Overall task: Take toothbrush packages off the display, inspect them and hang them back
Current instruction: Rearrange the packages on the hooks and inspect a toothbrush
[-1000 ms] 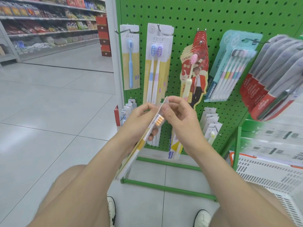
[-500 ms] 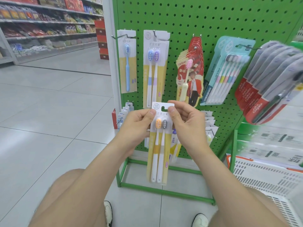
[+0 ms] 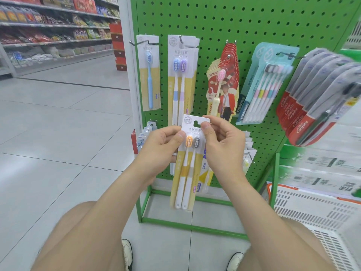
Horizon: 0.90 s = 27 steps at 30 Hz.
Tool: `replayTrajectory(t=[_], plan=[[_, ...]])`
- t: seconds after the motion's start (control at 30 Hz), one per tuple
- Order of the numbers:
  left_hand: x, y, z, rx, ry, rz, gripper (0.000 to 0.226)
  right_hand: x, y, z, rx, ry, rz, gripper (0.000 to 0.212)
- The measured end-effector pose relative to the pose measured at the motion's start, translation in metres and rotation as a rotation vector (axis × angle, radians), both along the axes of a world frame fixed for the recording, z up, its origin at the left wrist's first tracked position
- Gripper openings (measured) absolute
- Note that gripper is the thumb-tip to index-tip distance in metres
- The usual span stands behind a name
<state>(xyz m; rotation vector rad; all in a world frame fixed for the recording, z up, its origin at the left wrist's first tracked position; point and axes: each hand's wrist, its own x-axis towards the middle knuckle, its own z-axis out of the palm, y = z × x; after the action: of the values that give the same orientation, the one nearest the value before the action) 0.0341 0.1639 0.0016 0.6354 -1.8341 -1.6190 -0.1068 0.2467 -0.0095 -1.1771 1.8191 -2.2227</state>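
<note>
A two-brush toothbrush package (image 3: 185, 173), white and yellow card with an orange and a grey brush head, hangs upright in front of the green pegboard display (image 3: 244, 22), its printed face toward me. My left hand (image 3: 162, 147) pinches its upper left edge with the thumb on the front. My right hand (image 3: 220, 141) pinches the upper right corner beside the hang hole. Behind the package, lower rows of the display are partly hidden.
On hooks above hang a single blue brush pack (image 3: 149, 75), a blue-and-purple twin pack (image 3: 181, 75), red packs (image 3: 224, 83), a teal multi-pack (image 3: 261, 85) and Colgate packs (image 3: 316, 98). A white shopping basket (image 3: 312, 208) sits at lower right. Store shelves (image 3: 54, 26) line the aisle at left.
The package has turned from edge-on and tilted to upright with its front facing me. Both hands kept hold of its top and shifted slightly.
</note>
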Motion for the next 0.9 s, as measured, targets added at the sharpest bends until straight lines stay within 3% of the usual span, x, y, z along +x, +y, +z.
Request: replayTrajectory(t=[0.23, 0.4, 0.57, 0.9], plan=[[0.002, -0.003, -0.003, -0.023, -0.159, -0.039, 0.021, -0.008, 0.004, 0.006, -0.06, -0.125, -0.131, 0.015], [-0.004, -0.001, -0.002, -0.039, -0.047, 0.046, 0.023, -0.003, 0.012, 0.015, 0.014, -0.165, 0.009, 0.035], [-0.008, -0.001, -0.004, -0.064, 0.053, 0.098, 0.024, -0.002, 0.019, 0.021, 0.1, -0.113, 0.23, 0.033], [-0.012, 0.002, -0.006, -0.057, 0.031, 0.061, 0.013, -0.008, 0.023, 0.016, 0.146, -0.062, 0.146, 0.038]])
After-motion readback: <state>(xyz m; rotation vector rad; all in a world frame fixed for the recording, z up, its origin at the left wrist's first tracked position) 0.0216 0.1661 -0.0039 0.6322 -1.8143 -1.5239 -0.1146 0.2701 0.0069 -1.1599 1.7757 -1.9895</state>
